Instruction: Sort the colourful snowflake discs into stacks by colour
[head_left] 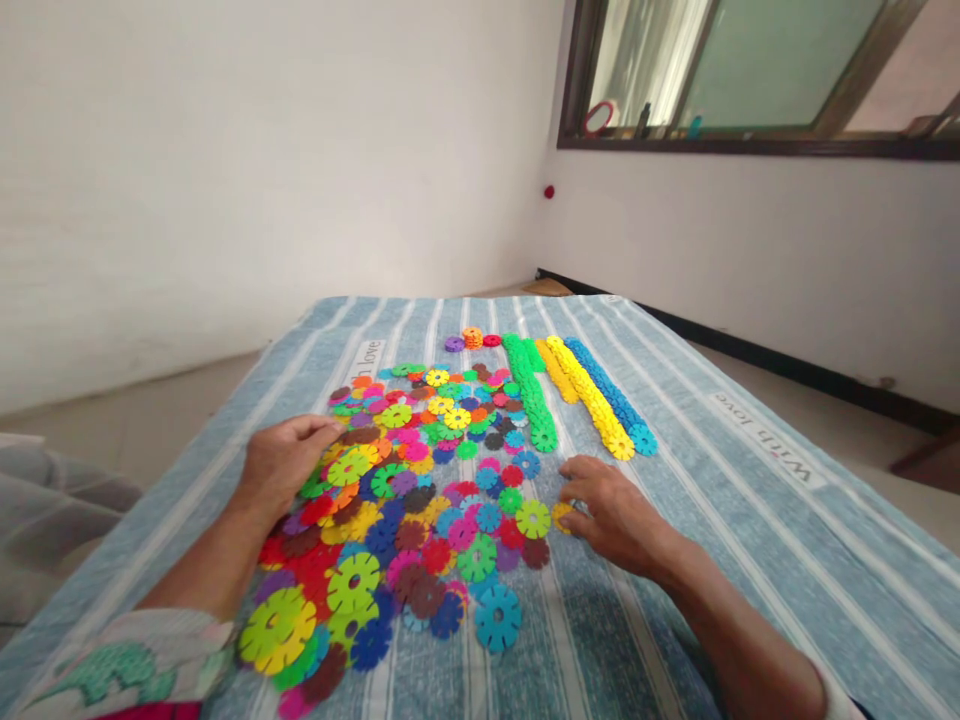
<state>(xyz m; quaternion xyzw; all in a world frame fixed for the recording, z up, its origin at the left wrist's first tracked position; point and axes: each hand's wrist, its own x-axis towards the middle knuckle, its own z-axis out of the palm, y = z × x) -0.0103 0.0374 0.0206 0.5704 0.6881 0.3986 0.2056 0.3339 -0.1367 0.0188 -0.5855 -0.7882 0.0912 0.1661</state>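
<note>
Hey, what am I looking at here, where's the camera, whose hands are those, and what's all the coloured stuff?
No machine here: the one picture comes from a camera worn on a person's head, looking down at their own bare hands. A blue striped cloth carries a loose pile of colourful notched discs. Beyond it lie sorted rows: a green row, a yellow row, a blue row. The left hand rests open on the pile. The right hand has fingertips on a small yellow disc; whether it is pinched, I cannot tell.
</note>
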